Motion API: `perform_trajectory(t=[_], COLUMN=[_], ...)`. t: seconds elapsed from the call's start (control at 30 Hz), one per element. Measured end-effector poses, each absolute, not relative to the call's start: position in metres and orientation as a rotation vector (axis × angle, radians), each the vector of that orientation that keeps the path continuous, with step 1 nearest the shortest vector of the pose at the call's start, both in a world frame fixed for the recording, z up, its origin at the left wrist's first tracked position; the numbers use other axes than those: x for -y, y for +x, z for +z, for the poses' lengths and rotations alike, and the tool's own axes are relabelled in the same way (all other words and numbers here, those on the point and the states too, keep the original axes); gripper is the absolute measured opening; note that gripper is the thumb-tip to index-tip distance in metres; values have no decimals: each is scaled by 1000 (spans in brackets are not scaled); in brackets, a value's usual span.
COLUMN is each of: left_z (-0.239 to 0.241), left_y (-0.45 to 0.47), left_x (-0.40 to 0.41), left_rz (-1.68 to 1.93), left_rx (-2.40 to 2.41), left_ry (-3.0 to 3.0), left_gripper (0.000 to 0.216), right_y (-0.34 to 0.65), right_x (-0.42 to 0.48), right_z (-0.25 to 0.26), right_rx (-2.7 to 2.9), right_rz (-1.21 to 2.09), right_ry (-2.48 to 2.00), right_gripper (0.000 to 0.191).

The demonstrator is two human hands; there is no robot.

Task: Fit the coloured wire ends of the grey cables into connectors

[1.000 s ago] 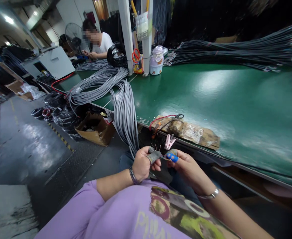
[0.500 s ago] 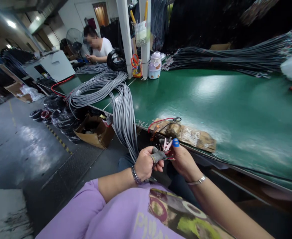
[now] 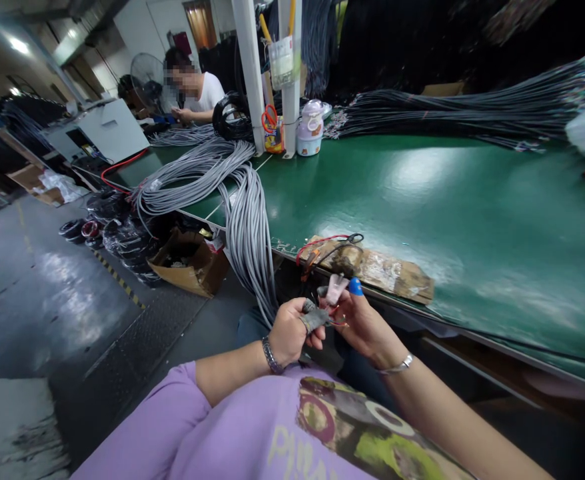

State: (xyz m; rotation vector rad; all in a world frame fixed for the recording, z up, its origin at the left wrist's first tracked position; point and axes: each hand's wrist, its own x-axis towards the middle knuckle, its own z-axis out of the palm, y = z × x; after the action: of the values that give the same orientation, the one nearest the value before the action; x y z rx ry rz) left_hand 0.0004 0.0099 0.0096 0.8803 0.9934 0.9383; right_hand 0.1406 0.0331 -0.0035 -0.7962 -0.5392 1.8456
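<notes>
My left hand (image 3: 288, 331) is closed around the end of a cable, and a worn grey cover wraps its thumb. Thin coloured wires (image 3: 340, 324), some red, stick out from its fingertips toward my right hand. My right hand (image 3: 365, 327) has a blue cover (image 3: 355, 287) on the thumb, and its fingers are curled close to the wires. A small pale pink, clip-like piece (image 3: 337, 289) stands between its thumb and fingers. The fingers partly hide it, so its exact kind is unclear. Both hands are in front of the table edge, close together.
A taped board (image 3: 397, 277) with red and black leads lies at the edge of the green table (image 3: 422, 193). Grey cables (image 3: 250, 233) hang over the edge at left. Behind are a purple bottle (image 3: 310, 130), dark cable bundles (image 3: 447, 110) and a seated person (image 3: 200, 90).
The pink piece has turned; its two spread prongs now appear as one broad flat face. My right thumb has lifted slightly, and its fingers show more. The left hand has barely shifted.
</notes>
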Motion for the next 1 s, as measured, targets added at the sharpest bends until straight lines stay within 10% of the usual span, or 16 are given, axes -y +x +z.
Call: perform_trajectory(t=[0.77,1.0], left_z=[10,15], left_y=[-5,2], left_x=[-11,-18], left_rz=[992,969], left_rx=[-958,-943], left_ry=[945,939], left_gripper=[45,45], right_y=[150,139], right_x=[-38,-38], right_z=[-6,-2], right_rx=[709,1039], right_rz=[1789,1199], right_ry=[-939,-1189], right_gripper=[45,58])
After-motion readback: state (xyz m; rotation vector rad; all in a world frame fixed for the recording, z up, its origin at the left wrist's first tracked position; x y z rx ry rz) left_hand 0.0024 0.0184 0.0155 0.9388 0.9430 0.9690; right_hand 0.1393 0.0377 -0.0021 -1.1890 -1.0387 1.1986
